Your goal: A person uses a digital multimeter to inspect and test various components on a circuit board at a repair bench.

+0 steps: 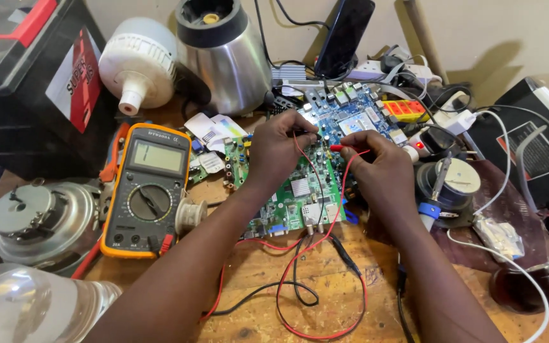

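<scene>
A green circuit board (300, 197) lies in the middle of the wooden bench, with a blue circuit board (351, 114) just behind it. My left hand (277, 149) pinches a black meter probe whose tip touches the green board. My right hand (379, 168) holds the red meter probe (338, 148), tip pointing left onto the same board. Red and black leads (316, 279) loop over the bench toward the yellow-cased multimeter (147, 190) at the left.
A steel blender base (220, 57) and a white bulb (138, 63) stand at the back. A black battery (27, 82) sits far left, a motor part (39, 219) and a clear plastic bottle (27, 305) front left. A solder reel (449, 184) and white cables lie right.
</scene>
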